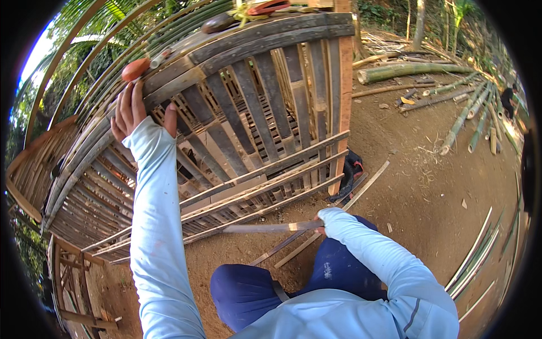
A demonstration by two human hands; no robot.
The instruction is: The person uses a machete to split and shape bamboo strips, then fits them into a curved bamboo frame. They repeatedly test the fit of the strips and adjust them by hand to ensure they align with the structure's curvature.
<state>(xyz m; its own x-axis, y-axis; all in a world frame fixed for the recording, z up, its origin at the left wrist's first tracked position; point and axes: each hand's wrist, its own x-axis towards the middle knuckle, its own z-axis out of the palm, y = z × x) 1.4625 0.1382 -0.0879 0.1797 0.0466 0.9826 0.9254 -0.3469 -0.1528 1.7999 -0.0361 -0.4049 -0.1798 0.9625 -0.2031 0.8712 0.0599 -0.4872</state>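
Note:
My left hand lies over the top rail of a slatted bamboo panel, fingers stretched out and thumb apart on the inner side. Just past its fingertips is a rounded orange-red object, its kind unclear, beside a small whitish cylinder. Low in front of the panel, my right hand is closed round one end of a bamboo slat. That slat points left, roughly level, near the lower rails. My right sleeve partly hides this hand.
On the panel's top lie a dark oval object and a red item. Thin bamboo strips rest by my knees, near a black bundle. Bamboo poles lie at the far right; split strips lie at right.

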